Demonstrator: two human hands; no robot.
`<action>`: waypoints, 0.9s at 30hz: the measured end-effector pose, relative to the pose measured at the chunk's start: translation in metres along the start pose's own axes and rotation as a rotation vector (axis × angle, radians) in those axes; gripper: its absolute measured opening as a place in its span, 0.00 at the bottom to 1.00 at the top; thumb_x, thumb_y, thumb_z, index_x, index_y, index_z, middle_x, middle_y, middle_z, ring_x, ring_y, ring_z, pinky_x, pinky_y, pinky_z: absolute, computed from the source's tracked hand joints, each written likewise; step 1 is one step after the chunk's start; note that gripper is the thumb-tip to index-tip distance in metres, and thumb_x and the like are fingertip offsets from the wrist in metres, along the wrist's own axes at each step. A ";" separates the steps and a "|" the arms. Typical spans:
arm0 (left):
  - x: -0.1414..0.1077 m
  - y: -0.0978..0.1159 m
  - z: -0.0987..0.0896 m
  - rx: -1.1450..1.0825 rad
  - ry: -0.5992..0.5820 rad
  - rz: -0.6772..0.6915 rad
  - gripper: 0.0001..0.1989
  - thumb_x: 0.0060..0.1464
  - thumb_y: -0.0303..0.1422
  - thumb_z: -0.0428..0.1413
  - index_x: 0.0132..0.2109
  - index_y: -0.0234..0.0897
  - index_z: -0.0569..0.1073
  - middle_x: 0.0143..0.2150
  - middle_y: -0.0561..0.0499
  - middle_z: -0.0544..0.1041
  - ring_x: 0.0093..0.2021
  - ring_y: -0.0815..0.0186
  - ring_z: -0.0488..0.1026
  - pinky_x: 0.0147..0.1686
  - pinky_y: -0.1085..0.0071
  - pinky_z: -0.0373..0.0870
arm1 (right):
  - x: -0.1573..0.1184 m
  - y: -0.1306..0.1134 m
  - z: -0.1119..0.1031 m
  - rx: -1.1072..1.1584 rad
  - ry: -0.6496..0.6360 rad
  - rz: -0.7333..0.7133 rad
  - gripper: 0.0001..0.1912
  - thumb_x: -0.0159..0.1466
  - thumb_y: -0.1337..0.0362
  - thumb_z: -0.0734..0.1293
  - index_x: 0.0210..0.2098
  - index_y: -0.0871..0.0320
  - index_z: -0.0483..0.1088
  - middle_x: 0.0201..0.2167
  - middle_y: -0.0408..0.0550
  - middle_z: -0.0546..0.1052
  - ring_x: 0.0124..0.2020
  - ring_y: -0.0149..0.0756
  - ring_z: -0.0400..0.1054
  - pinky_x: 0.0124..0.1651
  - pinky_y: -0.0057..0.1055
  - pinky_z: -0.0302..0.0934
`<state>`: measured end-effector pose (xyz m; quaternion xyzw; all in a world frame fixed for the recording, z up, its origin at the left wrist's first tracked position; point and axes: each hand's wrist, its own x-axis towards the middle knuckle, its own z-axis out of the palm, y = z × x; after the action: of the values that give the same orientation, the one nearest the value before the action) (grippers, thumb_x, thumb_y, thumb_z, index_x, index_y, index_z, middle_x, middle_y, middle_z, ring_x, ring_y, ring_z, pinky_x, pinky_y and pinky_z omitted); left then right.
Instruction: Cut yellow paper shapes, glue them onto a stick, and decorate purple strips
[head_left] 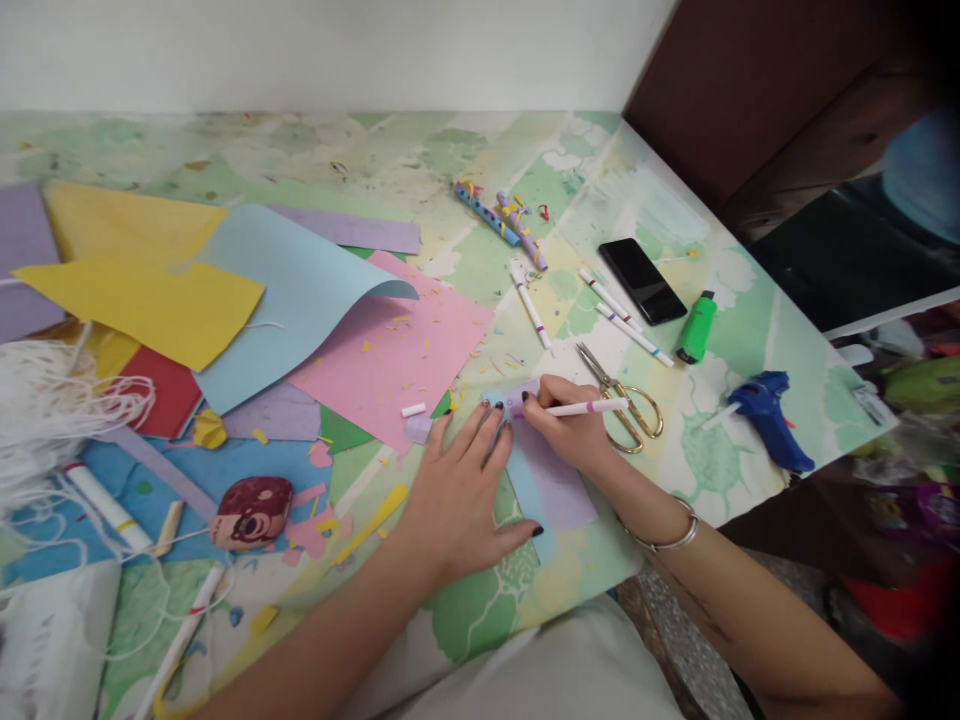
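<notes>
My right hand (570,420) is closed around a white marker (589,407) with a purple band, its tip side down toward a strip of purple paper (555,478). Light blue paper (528,490) lies partly under that strip. Small drawn marks show near the fingers. With fingers spread, my left hand (469,490) lies flat, its fingertips at the papers' upper left edge. A white marker cap (412,410) sits just beyond it. Gold-handled scissors (621,395) rest right beside my right hand, blades partly apart.
A phone (643,280), loose markers (531,308), a green highlighter (697,328) and a blue glue gun (771,420) lie to the right. Two decorated paper rolls (487,213) are farther back. Coloured sheets (277,290), paper scraps and tangled white string (67,420) spread over the left.
</notes>
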<state>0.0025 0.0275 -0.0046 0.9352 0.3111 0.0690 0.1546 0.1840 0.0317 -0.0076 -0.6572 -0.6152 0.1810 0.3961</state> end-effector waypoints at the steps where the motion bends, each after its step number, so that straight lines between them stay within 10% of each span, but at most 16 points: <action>1: 0.000 0.000 0.000 0.001 0.001 0.000 0.45 0.48 0.59 0.46 0.63 0.31 0.54 0.67 0.39 0.50 0.68 0.51 0.41 0.63 0.48 0.29 | 0.000 0.000 0.000 0.003 -0.002 -0.005 0.18 0.55 0.68 0.62 0.17 0.56 0.47 0.14 0.35 0.52 0.18 0.26 0.48 0.24 0.27 0.45; 27: 0.000 0.000 -0.001 0.029 -0.029 -0.005 0.45 0.48 0.60 0.44 0.63 0.30 0.54 0.68 0.39 0.48 0.68 0.53 0.39 0.63 0.48 0.29 | 0.001 0.002 0.001 0.058 0.026 0.006 0.18 0.53 0.71 0.62 0.18 0.56 0.46 0.14 0.35 0.51 0.18 0.25 0.46 0.24 0.27 0.44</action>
<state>0.0025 0.0280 -0.0039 0.9374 0.3123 0.0505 0.1456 0.1851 0.0330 -0.0096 -0.6496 -0.6025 0.1911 0.4225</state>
